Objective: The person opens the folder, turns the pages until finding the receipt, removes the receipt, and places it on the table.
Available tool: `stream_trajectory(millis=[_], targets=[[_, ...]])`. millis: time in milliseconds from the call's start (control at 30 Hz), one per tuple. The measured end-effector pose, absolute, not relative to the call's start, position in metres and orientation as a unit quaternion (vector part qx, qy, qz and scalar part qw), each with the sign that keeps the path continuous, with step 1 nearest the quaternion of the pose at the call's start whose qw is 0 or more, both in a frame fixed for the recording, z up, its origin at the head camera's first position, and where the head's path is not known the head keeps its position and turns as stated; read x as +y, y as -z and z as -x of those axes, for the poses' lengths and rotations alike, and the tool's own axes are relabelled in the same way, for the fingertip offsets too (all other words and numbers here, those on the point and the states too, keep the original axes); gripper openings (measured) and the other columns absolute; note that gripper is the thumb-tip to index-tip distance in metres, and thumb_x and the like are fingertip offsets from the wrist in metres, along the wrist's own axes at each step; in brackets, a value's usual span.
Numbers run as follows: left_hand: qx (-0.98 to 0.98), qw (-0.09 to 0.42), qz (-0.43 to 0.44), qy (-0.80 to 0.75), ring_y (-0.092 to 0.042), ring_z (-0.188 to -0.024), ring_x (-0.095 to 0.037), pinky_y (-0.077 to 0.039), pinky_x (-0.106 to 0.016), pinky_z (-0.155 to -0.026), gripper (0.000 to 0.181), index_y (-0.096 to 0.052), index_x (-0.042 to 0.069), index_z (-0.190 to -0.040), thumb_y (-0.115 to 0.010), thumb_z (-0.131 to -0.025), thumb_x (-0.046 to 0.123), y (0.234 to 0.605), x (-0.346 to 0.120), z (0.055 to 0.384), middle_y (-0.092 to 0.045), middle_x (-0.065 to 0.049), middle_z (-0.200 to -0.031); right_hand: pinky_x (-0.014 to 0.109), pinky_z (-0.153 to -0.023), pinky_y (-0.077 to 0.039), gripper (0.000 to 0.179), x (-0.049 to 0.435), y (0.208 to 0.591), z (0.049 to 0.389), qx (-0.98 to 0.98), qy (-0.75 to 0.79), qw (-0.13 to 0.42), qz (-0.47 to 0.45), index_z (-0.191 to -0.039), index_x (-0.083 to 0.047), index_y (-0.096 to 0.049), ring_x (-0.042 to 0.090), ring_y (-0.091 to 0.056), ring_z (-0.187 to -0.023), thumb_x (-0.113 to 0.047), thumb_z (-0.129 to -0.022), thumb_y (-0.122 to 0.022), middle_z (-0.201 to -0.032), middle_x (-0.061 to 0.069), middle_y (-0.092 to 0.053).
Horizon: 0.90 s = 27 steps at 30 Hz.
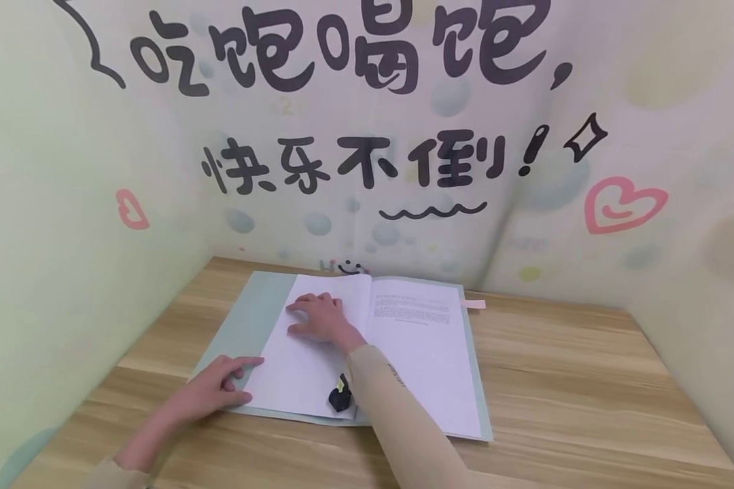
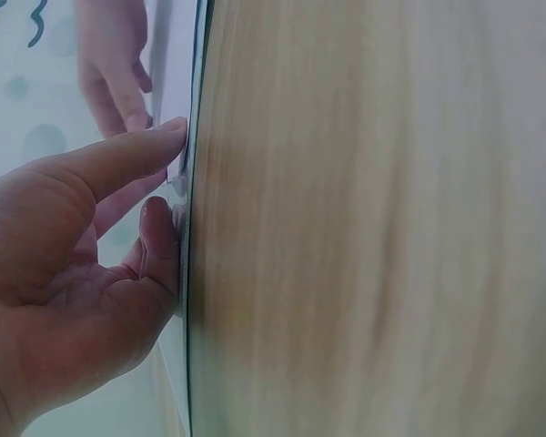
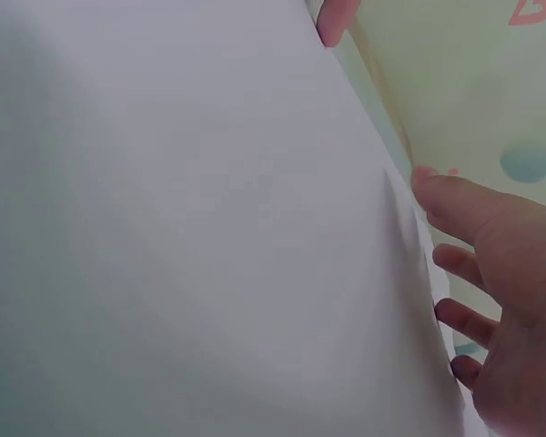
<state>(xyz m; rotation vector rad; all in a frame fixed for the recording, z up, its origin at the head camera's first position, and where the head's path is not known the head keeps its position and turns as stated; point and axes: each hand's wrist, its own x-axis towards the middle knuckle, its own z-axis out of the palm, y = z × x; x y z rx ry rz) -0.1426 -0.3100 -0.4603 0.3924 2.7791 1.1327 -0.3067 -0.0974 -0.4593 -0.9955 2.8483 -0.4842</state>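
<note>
A folder with a pale blue cover (image 1: 247, 305) lies spread on the table, with white sheets inside. My right hand (image 1: 323, 319) rests on the blank left page (image 1: 300, 380), fingers spread, near its upper half. At the lower left of that page is my left hand (image 1: 214, 386), its index finger extended to the page's edge and its thumb by the folder's bottom edge. The left wrist view shows the left hand (image 2: 73, 273) along the folder's thin edge (image 2: 197, 182). Printed text (image 1: 411, 309) covers the upper part of the right page (image 1: 431, 373).
A pink tab (image 1: 476, 304) sticks out from the folder's right side. The wooden table (image 1: 575, 387) extends to both sides of it. Behind stands a pale backdrop (image 1: 355, 231) with large black writing. A small black device (image 1: 340, 397) is at my right wrist.
</note>
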Motion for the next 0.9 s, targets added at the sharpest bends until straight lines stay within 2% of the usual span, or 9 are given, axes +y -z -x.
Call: stream_trajectory(millis=[267, 533, 700, 900], targets=[[0.92, 0.063, -0.118, -0.367, -0.042, -0.078, -0.007, -0.039, -0.02, -0.067, 0.059, -0.057, 0.009, -0.136, -0.078, -0.083, 0.023, 0.46, -0.308, 0.141, -0.046, -0.008, -0.099, 0.046, -0.098, -0.032, 0.041, -0.072, 0.44, 0.311, 0.921, 0.232, 0.028, 0.31, -0.134, -0.031, -0.061, 0.024, -0.045, -0.128, -0.041, -0.094, -0.064, -0.146, -0.005, -0.052], [0.916, 0.058, -0.126, -0.377, -0.041, -0.077, -0.006, -0.038, -0.02, -0.067, 0.059, -0.057, 0.007, -0.135, -0.079, -0.082, 0.021, 0.46, -0.307, 0.141, -0.045, -0.008, -0.098, 0.054, -0.102, -0.03, 0.039, -0.021, 0.423, 0.317, 0.918, 0.289, 0.003, 0.271, -0.132, -0.023, -0.063, 0.028, -0.041, -0.14, -0.035, -0.094, -0.066, -0.142, 0.001, -0.057], [0.915, 0.052, -0.134, -0.378, -0.041, -0.076, -0.005, -0.038, -0.019, -0.066, 0.059, -0.057, 0.005, -0.134, -0.079, -0.082, 0.02, 0.46, -0.308, 0.142, -0.045, -0.008, -0.098, 0.059, -0.107, -0.028, 0.039, 0.011, 0.426, 0.321, 0.917, 0.313, -0.006, 0.246, -0.131, -0.019, -0.063, 0.03, -0.037, -0.144, -0.031, -0.094, -0.066, -0.147, 0.008, -0.052], [0.913, 0.051, -0.145, -0.378, -0.04, -0.076, -0.004, -0.038, -0.019, -0.066, 0.058, -0.057, 0.004, -0.133, -0.079, -0.082, 0.019, 0.459, -0.307, 0.143, -0.045, -0.008, -0.098, 0.052, -0.114, -0.032, 0.036, 0.05, 0.435, 0.327, 0.903, 0.373, -0.045, 0.21, -0.129, -0.012, -0.063, 0.028, -0.046, -0.135, -0.024, -0.095, -0.065, -0.139, 0.008, -0.058]])
